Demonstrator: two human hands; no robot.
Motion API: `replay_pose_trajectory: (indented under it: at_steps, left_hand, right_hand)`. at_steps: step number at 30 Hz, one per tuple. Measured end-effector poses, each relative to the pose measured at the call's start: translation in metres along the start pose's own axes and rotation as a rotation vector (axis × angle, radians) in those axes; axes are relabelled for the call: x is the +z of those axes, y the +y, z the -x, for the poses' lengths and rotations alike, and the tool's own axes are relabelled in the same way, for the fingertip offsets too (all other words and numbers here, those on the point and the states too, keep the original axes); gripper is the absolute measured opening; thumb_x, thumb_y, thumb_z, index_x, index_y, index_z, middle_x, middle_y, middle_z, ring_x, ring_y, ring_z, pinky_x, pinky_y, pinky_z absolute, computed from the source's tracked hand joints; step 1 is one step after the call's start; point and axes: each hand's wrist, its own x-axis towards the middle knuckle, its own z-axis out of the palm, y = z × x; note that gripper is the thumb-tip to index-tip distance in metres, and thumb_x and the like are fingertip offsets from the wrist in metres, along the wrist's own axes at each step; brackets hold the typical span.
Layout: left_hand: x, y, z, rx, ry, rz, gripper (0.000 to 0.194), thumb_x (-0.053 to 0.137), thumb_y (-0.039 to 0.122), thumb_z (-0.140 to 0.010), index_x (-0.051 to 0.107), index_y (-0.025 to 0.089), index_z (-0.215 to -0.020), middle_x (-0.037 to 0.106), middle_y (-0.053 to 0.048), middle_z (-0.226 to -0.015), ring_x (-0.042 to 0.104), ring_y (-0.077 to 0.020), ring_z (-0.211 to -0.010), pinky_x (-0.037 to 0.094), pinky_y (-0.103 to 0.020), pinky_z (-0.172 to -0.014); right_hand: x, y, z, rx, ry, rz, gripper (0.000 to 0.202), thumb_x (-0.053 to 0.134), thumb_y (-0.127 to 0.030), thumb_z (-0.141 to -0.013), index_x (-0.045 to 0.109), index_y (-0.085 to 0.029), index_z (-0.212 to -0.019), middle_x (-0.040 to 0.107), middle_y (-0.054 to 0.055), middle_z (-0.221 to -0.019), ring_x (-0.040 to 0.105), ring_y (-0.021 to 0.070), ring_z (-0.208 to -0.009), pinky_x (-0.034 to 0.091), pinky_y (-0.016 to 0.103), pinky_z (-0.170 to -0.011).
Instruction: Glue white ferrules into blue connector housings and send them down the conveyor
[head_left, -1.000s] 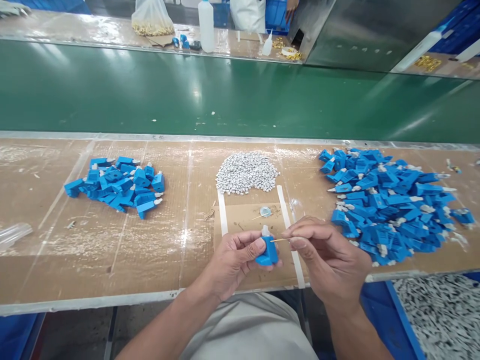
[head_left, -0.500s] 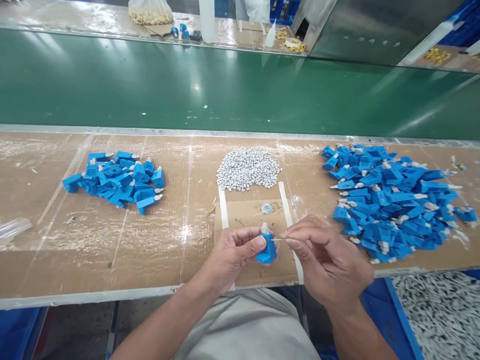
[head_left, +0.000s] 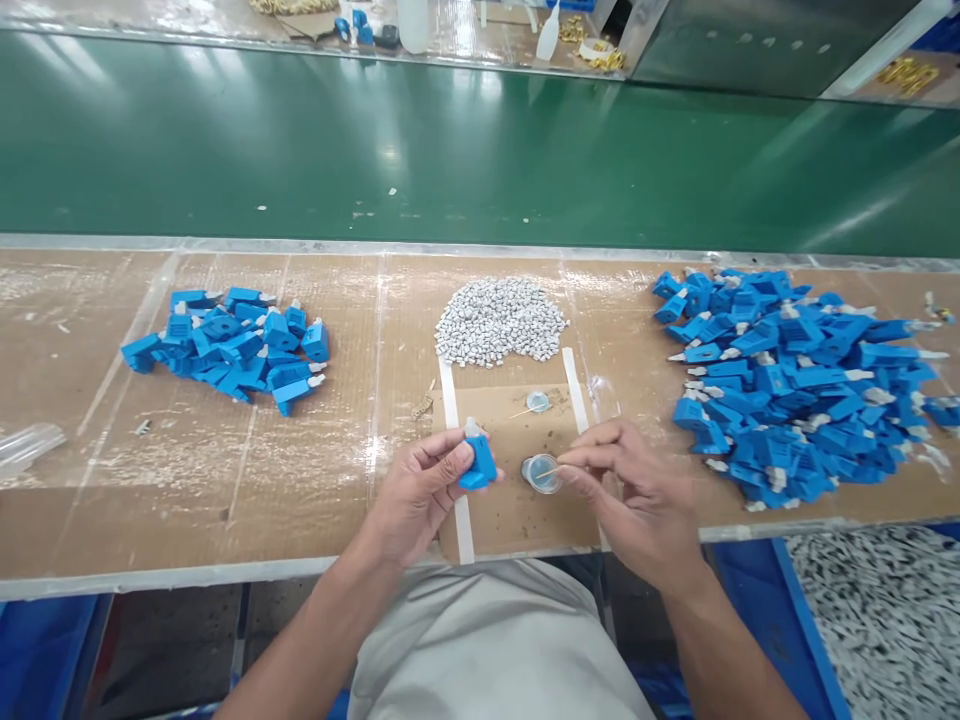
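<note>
My left hand [head_left: 424,490] pinches a blue plastic housing [head_left: 478,462] with a pale tip pointing up, held above the cardboard mat [head_left: 495,520]. My right hand [head_left: 630,490] is closed on a thin stick [head_left: 550,472], like a toothpick. The stick's end reaches into a small round cup [head_left: 534,482] of bluish, clear-looking stuff on the mat. Farther back lies a smaller clear disc [head_left: 537,401] with another thin stick beside it. Beyond the mat is a heap of small grey-white pieces [head_left: 499,318].
A smaller pile of blue housings [head_left: 232,345] lies at left, a larger pile [head_left: 795,380] at right. Behind the table [head_left: 315,520] runs a green belt [head_left: 315,150]. Clear plastic [head_left: 30,452] sits at far left. A blue bin [head_left: 806,610] of grey-white pieces stands at lower right.
My left hand has moved left with the blue housing, away from the stick. The stick's tip has gone from the housing to the cup, which now shows. The view has shifted slightly.
</note>
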Motion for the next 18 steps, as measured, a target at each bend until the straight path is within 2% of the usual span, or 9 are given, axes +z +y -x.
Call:
replay_pose_trajectory:
  at_steps: [2, 4, 6, 8, 13, 16, 18]
  left_hand:
    - [-0.005, -0.001, 0.001, 0.0, 0.008, 0.015, 0.024, 0.081, 0.032, -0.083, 0.08, 0.015, -0.098, 0.072, -0.005, -0.08, 0.07, -0.0141, -0.072, 0.053, -0.022, -0.071]
    - [-0.008, -0.003, 0.002, 0.005, 0.004, 0.033, 0.024, 0.08, 0.032, -0.083, 0.08, 0.016, -0.1, 0.073, -0.006, -0.081, 0.07, -0.0141, -0.072, 0.053, -0.021, -0.069]
    - [-0.009, -0.004, 0.002, 0.011, -0.01, 0.053, 0.024, 0.08, 0.032, -0.083, 0.08, 0.017, -0.102, 0.073, -0.006, -0.081, 0.071, -0.0145, -0.073, 0.052, -0.02, -0.069]
    - [-0.009, -0.004, 0.002, 0.014, -0.03, 0.067, 0.024, 0.079, 0.032, -0.084, 0.08, 0.017, -0.103, 0.072, -0.006, -0.081, 0.071, -0.0153, -0.075, 0.052, -0.021, -0.069]
    - [-0.011, -0.003, 0.0, -0.003, -0.047, 0.072, 0.024, 0.08, 0.034, -0.083, 0.08, 0.017, -0.1, 0.07, -0.005, -0.076, 0.071, -0.0153, -0.073, 0.049, -0.02, -0.065]
    - [-0.012, -0.002, 0.0, -0.023, -0.036, 0.089, 0.024, 0.08, 0.035, -0.083, 0.079, 0.016, -0.097, 0.069, -0.006, -0.076, 0.07, -0.0156, -0.072, 0.049, -0.019, -0.063]
    - [-0.012, -0.001, 0.0, -0.044, -0.027, 0.105, 0.025, 0.081, 0.036, -0.082, 0.079, 0.015, -0.097, 0.069, -0.006, -0.077, 0.07, -0.0157, -0.071, 0.049, -0.02, -0.061]
  right_hand:
    - [0.001, 0.004, 0.0, 0.028, -0.063, 0.023, 0.013, 0.068, -0.019, -0.094, 0.075, -0.026, -0.102, 0.063, 0.005, -0.094, 0.061, 0.0196, -0.082, 0.047, 0.032, -0.064]
    - [-0.001, 0.004, -0.008, 0.017, -0.051, 0.056, 0.014, 0.066, -0.02, -0.095, 0.074, -0.026, -0.104, 0.065, 0.005, -0.095, 0.063, 0.0201, -0.083, 0.048, 0.032, -0.065]
    - [-0.004, 0.004, -0.025, -0.03, -0.028, 0.102, 0.012, 0.066, -0.02, -0.095, 0.074, -0.026, -0.101, 0.067, 0.004, -0.091, 0.063, 0.0199, -0.081, 0.048, 0.032, -0.066]
    - [-0.003, 0.006, -0.051, -0.104, -0.061, 0.163, 0.009, 0.065, -0.019, -0.095, 0.073, -0.024, -0.097, 0.068, 0.003, -0.086, 0.062, 0.0193, -0.076, 0.046, 0.032, -0.066]
    - [0.019, 0.031, -0.113, -0.315, -0.27, 0.379, 0.015, 0.057, -0.014, -0.098, 0.071, -0.018, -0.096, 0.069, 0.007, -0.089, 0.064, 0.0205, -0.081, 0.046, 0.032, -0.071]
    - [0.031, 0.043, -0.129, -0.374, -0.362, 0.538, 0.017, 0.055, -0.014, -0.098, 0.072, -0.018, -0.095, 0.068, 0.008, -0.091, 0.064, 0.0202, -0.082, 0.043, 0.031, -0.068]
    - [0.035, 0.043, -0.131, -0.388, -0.382, 0.621, 0.019, 0.054, -0.015, -0.098, 0.072, -0.018, -0.092, 0.067, 0.007, -0.088, 0.062, 0.0191, -0.079, 0.038, 0.03, -0.063]
